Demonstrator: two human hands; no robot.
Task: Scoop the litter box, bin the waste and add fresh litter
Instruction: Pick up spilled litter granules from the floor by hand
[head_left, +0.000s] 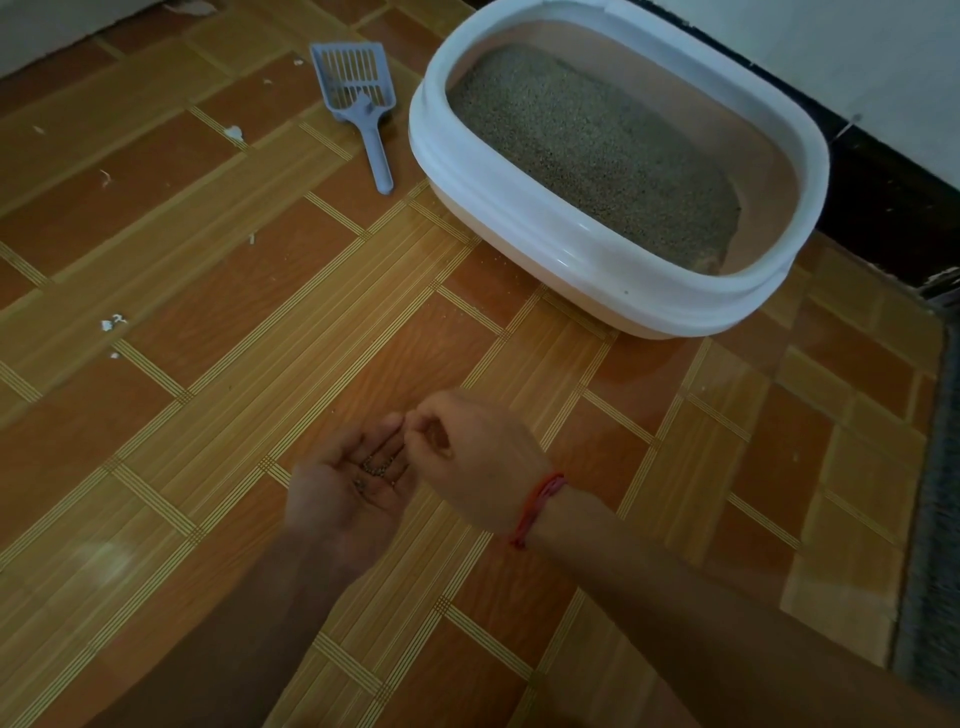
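Observation:
A white-rimmed oval litter box stands on the floor at the upper right, filled with grey-brown litter. To its left, flat on the floor, lies a blue slotted scoop. Low in the middle, my left hand is held palm up with a small heap of litter grains on it. My right hand, with a red thread on the wrist, is curled over the left palm's edge, its fingertips pinched together at the grains.
The floor is patterned orange-brown vinyl with white scraps scattered at the left. A dark skirting and white wall run behind the box. A grey mat edge lies along the right side.

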